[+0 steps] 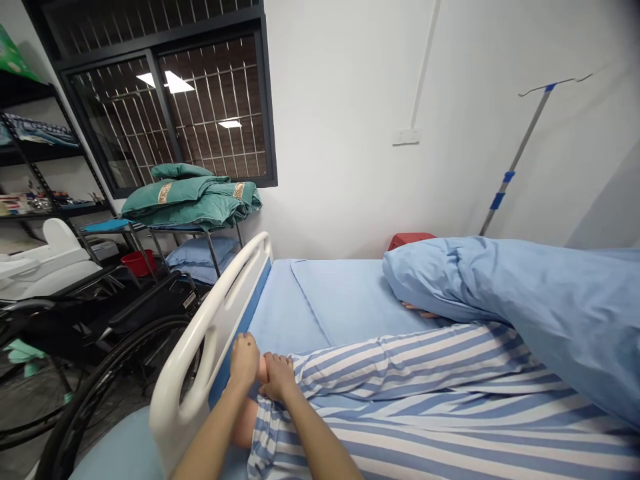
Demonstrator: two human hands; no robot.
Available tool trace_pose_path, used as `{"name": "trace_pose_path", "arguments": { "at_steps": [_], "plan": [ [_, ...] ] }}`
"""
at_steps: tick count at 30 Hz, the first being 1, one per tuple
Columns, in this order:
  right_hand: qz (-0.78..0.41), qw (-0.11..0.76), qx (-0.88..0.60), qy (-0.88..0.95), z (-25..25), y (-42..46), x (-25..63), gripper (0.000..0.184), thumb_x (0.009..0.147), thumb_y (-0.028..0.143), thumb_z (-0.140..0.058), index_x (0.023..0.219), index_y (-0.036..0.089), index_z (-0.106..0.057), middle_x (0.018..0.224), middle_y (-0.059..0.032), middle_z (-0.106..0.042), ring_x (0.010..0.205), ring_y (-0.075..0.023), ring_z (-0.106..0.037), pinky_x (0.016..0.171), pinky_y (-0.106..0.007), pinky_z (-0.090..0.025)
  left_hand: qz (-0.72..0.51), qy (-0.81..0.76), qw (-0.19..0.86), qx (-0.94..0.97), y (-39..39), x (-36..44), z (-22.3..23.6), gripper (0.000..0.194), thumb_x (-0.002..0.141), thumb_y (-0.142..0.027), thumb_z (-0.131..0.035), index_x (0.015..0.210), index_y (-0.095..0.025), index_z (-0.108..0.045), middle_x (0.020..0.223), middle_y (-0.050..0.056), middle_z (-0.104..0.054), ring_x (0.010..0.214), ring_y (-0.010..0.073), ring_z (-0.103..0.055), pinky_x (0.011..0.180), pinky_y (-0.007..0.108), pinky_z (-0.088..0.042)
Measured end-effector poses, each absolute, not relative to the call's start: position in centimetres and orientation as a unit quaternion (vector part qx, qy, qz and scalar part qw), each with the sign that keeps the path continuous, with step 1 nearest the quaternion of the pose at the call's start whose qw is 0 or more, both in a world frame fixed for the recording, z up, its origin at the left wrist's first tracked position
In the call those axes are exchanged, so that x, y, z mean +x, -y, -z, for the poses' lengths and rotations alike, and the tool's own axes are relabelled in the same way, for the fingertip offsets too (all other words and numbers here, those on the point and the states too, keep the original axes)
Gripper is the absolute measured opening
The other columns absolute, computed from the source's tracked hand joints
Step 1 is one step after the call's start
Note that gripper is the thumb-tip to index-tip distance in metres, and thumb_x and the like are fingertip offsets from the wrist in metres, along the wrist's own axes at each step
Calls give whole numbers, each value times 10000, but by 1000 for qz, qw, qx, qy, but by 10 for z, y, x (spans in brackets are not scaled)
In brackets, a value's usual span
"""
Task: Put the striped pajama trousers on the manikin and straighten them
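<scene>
A figure in blue-and-white striped pyjamas [400, 373] lies on a bed with a light blue sheet [345, 293]. My left hand [244, 359] is closed over the figure's bare hand or wrist beside the white bed rail [210, 333]. My right hand [278, 377] grips the end of the striped sleeve, fingers curled around the cuff. Both hands touch each other at the sleeve's end. A light blue quilt [525, 293] covers the figure's upper part at the right.
A black wheelchair [100, 333] stands left of the bed. Behind it a rack holds folded green bedding [190, 197] and a blue pillow [200, 257]. A drip pole [520, 153] leans by the white wall. A red stool [410, 239] shows behind the quilt.
</scene>
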State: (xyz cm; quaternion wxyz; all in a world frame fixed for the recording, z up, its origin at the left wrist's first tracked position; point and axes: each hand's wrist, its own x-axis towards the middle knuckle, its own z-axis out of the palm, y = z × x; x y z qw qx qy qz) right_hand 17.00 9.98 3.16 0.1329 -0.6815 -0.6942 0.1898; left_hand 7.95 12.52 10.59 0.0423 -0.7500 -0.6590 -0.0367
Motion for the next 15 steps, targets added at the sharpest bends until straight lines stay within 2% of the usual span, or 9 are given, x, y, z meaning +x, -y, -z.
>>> {"name": "trace_pose_path", "arguments": {
  "at_steps": [5,8,11,13,15],
  "plan": [
    [-186,141,-674,701,-31,-96,171,702,491,317,-739,1127,203,-464,1159,-101,-542,1077,-295,-475,926,-437,-288,-25,617,113,-779,-109,79,-115,408,809,-21,-245,1023,-41,-592,936,191,-600,806,196,-627,638,273,-472],
    [-177,152,-672,703,-29,-93,171,699,484,304,-736,1122,195,-471,1143,-101,-549,1065,-296,-479,925,-441,-288,-73,610,113,-781,-107,87,-121,284,772,-51,-387,835,-69,-663,698,128,-608,724,207,-634,579,278,-466],
    [-164,171,-668,705,-24,-93,171,672,485,281,-721,1106,196,-480,1118,-97,-560,1050,-294,-486,924,-446,-287,-97,628,110,-764,-111,97,-121,137,678,-76,-531,663,-70,-667,459,45,-497,522,204,-597,481,277,-425],
    [-160,181,-671,702,-22,-93,171,649,481,271,-716,1085,199,-490,1107,-93,-564,1040,-291,-491,930,-449,-281,-106,635,106,-758,-118,103,-118,86,627,-118,-596,598,-67,-658,395,28,-452,480,219,-582,466,289,-408],
    [-164,183,-674,697,-21,-93,170,637,477,278,-722,1068,202,-497,1107,-92,-564,1036,-289,-493,939,-453,-272,-108,639,85,-757,-126,107,-114,122,587,-177,-639,525,-73,-638,362,43,-453,486,255,-589,474,318,-411]
  ]
}}
